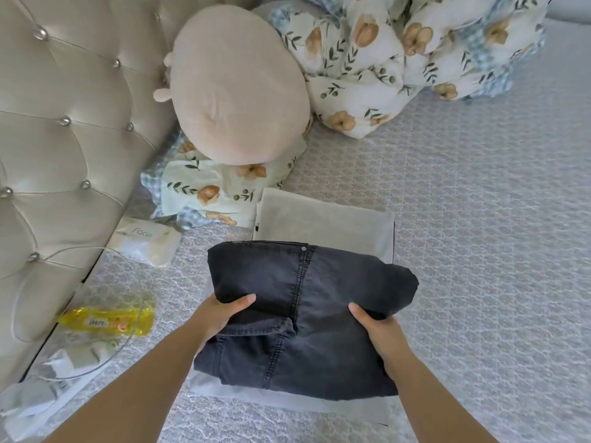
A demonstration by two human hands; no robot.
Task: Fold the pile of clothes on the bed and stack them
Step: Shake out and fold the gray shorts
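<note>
Nearest the camera, two bare forearms reach out over the pale grey patterned bed cover. Between them lies a folded pair of dark charcoal denim jeans, resting on a folded pale grey-green cloth that shows beyond the far edge of the jeans and at the near edge too. The left hand grips the jeans' left side — thumb on top, fingers tucked out of sight beneath the denim. The right hand holds the right side the same way, thumb pressed on top and fingers hidden under the fold.

To the near left, beside the cream tufted headboard, lie a yellow plastic packet under a thin clear hoop, and crumpled whitish cloth nearer still. Farther along sits a white tissue pack marked "face". Beyond the stack, a floral pillow carries a round beige plush cushion — and at the far right a bunched floral quilt is heaped.
</note>
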